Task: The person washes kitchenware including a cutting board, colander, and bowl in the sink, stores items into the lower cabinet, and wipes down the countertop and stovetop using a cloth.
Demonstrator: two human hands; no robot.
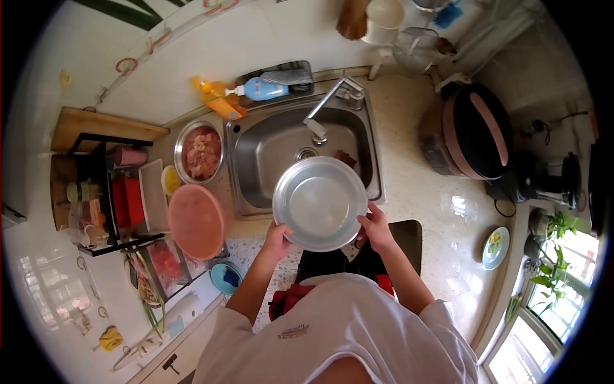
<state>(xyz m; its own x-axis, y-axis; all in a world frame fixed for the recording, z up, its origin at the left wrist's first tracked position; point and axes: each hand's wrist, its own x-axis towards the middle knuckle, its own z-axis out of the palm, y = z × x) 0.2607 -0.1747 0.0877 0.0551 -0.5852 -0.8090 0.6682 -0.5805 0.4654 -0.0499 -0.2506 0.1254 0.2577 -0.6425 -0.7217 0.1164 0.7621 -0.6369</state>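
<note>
A round metal basin (320, 203) is held level in front of my body, over the near edge of the sink (256, 137). My left hand (277, 240) grips its lower left rim, thumb on top. On the lower right rim my right hand (376, 228) is closed the same way. Whether the basin has water in it I cannot tell. Beyond it, the faucet (323, 115) reaches over the sink. A brown object (346, 158) lies in the sink, partly hidden by the basin.
Left of the sink stand a metal bowl of raw meat (202, 152) and a pink plastic basin (196, 221). A blue soap bottle (265, 89) is behind the sink. On the right are a rice cooker (480, 131) and a plate of food (495, 248). A black rack (105, 192) stands far left.
</note>
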